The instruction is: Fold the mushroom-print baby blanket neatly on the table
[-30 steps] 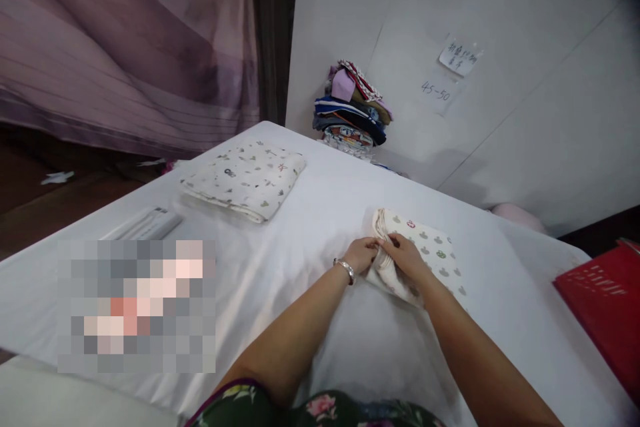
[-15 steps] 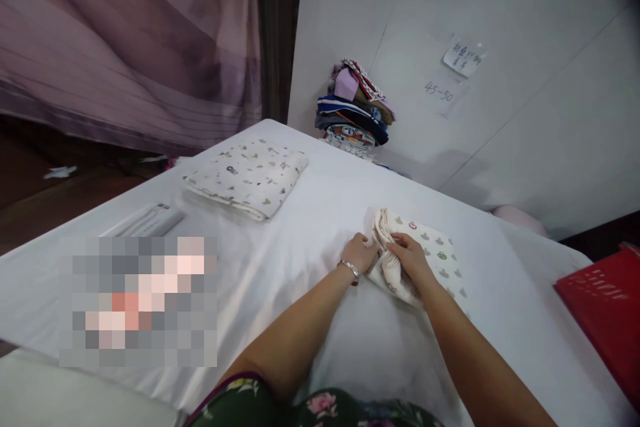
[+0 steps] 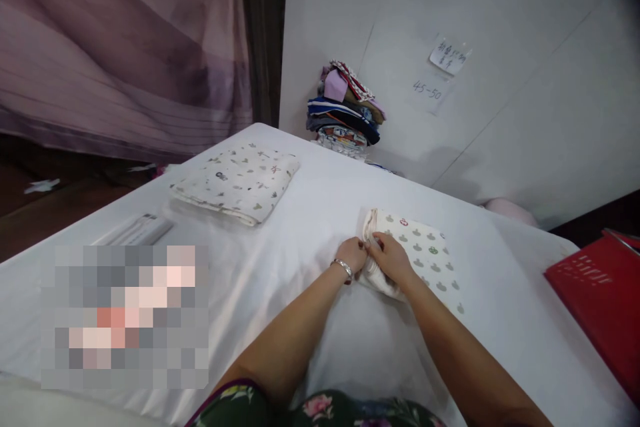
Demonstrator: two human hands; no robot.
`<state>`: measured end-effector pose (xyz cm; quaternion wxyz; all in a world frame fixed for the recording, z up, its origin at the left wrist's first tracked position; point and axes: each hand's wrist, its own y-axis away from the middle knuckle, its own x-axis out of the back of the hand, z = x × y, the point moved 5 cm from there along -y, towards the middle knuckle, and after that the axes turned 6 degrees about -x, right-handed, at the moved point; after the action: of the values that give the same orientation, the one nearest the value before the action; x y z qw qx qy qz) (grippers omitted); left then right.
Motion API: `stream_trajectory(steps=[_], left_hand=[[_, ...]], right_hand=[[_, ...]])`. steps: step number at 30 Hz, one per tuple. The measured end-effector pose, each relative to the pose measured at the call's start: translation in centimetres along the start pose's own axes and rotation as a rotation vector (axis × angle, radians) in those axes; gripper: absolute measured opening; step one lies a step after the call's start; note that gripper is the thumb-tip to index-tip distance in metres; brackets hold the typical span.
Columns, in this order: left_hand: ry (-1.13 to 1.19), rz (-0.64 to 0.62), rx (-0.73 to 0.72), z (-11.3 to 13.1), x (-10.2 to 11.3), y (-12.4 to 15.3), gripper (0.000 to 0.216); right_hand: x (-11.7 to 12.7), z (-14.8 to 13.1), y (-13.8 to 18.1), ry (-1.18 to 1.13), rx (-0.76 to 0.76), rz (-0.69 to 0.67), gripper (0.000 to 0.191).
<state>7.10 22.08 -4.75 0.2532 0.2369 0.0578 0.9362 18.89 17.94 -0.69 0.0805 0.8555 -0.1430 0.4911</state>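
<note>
A folded white cloth [image 3: 425, 250] with small grey, green and red prints lies on the white-covered table, its layered edge facing left. At that layered edge, my left hand [image 3: 352, 255] has its fingers closed on the fabric, a silver bracelet around its wrist. Just to the right, my right hand [image 3: 391, 257] pinches the same edge from above, fingers curled over the layers. The two hands almost touch. The exact grip of the fingertips is partly hidden. Farther left lies a second folded white cloth [image 3: 240, 180] with a scattered print.
A flat plastic-wrapped packet [image 3: 137, 230] sits at the left, beside a pixelated area. A red bag [image 3: 595, 287] is at the right edge. Stacked clothes [image 3: 345, 110] stand against the wall behind the table [image 3: 310, 213]. A pink curtain [image 3: 125, 47] hangs at the left.
The folds that stood bunched up at the cloth's left edge now lie flatter and more even. Both hands remain at that edge. The whole view has shifted slightly.
</note>
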Motion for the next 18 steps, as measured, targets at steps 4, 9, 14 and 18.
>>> stream_trajectory(steps=[4,9,14,18], left_hand=[[0.054,-0.062,0.028,0.0,0.3,-0.2,0.034],[0.092,-0.14,0.059,-0.4,0.4,-0.4,0.032],[0.0,-0.13,0.072,-0.8,0.1,-0.3,0.029],[-0.232,0.037,-0.032,0.2,1.4,0.1,0.021]], right_hand=[[1.1,0.9,1.2,-0.248,-0.051,-0.011,0.041],[3.0,2.2,6.2,-0.218,0.094,0.142,0.033],[1.4,2.0,10.0,0.237,0.355,0.147,0.05],[-0.6,2.3,9.6,0.447,0.338,0.098,0.051]])
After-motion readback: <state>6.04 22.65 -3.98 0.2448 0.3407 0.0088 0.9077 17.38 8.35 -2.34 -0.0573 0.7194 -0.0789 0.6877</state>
